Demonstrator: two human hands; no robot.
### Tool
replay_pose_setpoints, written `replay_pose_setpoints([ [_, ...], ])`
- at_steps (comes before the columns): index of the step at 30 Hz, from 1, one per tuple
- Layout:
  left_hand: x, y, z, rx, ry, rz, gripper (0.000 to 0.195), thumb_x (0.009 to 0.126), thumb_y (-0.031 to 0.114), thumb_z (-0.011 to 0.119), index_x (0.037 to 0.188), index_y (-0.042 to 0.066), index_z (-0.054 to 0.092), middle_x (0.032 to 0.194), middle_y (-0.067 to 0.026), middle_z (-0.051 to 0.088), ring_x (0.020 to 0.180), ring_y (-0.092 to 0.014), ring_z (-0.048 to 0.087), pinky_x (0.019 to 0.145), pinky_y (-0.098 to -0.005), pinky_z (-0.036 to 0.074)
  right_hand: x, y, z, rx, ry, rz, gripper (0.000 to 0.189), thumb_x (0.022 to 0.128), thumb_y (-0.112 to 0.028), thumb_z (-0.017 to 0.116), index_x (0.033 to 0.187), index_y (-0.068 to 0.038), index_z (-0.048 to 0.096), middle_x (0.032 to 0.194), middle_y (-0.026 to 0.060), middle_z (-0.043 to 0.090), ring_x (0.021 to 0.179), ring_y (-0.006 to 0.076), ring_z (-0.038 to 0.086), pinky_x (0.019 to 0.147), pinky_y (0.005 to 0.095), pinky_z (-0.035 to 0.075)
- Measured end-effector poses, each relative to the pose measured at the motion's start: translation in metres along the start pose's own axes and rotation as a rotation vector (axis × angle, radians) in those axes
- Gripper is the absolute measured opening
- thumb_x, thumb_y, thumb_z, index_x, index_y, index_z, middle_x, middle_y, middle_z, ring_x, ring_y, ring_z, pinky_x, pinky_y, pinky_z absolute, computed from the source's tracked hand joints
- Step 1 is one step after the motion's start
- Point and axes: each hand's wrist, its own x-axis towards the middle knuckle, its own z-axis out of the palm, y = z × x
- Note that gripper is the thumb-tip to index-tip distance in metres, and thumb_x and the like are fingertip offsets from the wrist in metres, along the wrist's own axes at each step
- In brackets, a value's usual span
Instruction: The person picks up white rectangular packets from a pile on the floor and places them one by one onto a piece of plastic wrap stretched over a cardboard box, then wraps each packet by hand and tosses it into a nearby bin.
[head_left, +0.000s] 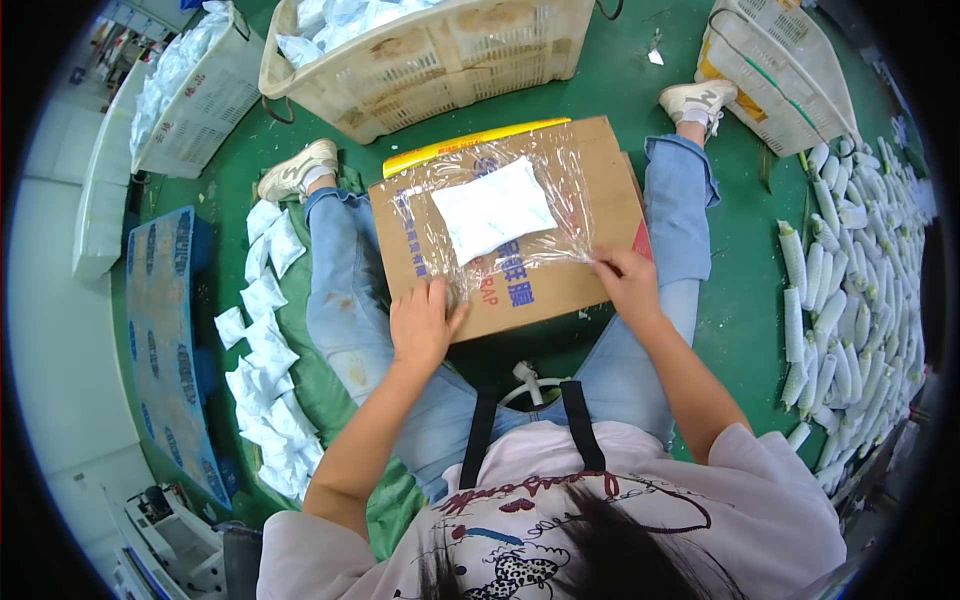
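Observation:
A cardboard carton (420, 296) printed with large characters lies flat between my knees. Over its top is spread a sheet of clear plastic film (574, 187), wrinkled and shiny. On the film rests a white, pillow-shaped ice pack (495, 210), slightly tilted. My right hand (630, 285) pinches the film's near right corner between thumb and fingertips. At the near left, my left hand (424, 319) holds a gathered corner of the film, its fingers pressed against the carton; part of that grip is hidden. Along the carton's far edge lies a yellow cling-film box (480, 141).
Several white packs (262, 405) lie on green sheeting (330, 375) to the left, beside a blue pallet (165, 337). Plastic crates (442, 71) (202, 97) of packs stand ahead. Another crate (780, 82) is at far right, near heaped pale corn cobs (847, 315).

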Motion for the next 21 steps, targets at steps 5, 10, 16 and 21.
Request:
replay_pose_setpoints([
  [5,-0.016,-0.032,-0.006,0.044,-0.031,0.148,0.015,0.089,0.02,0.052,0.081,0.008,0.049,0.068,-0.0147,0.061,0.058,-0.037,0.061,0.05,-0.0467,0.047,0.0,-0.002,-0.018,-0.078,-0.032,0.095,0.007,0.075,-0.001,0.066,0.08,0.0,0.061,0.081,0.0155,0.063,0.074,0.0315,0.062,0.065,0.0349,0.05],
  [10,-0.103,-0.051,-0.055,-0.058,-0.159,0.047,0.014,0.093,0.018,0.051,0.087,0.007,0.054,0.076,-0.0146,0.064,0.067,-0.032,0.065,0.057,-0.0405,0.051,-0.05,-0.022,-0.077,-0.211,-0.153,0.118,0.006,0.078,0.0,0.064,0.081,-0.001,0.059,0.076,0.0142,0.062,0.07,0.0312,0.062,0.063,0.0355,0.05],
  [16,-0.099,-0.012,-0.058,-1.277,-0.008,-0.348,0.024,0.098,0.017,0.046,0.092,-0.002,0.059,0.098,-0.0086,0.066,0.075,-0.01,0.059,0.07,-0.024,0.048,-0.016,-0.066,-0.048,-0.075,0.155,0.22,0.008,0.084,-0.009,0.063,0.086,-0.002,0.061,0.078,0.0122,0.065,0.067,0.0241,0.065,0.061,0.0309,0.051],
  [21,0.033,0.015,0.004,-0.96,0.027,-0.084,0.019,0.095,0.017,0.051,0.103,0.002,0.058,0.095,-0.0045,0.058,0.082,-0.012,0.05,0.075,-0.0257,0.043,0.053,-0.016,0.124,-0.177,-0.229,-0.014,0.036,0.076,-0.016,0.059,0.111,-0.007,0.061,0.092,0.0165,0.066,0.083,0.0324,0.062,0.073,0.0435,0.05],
])
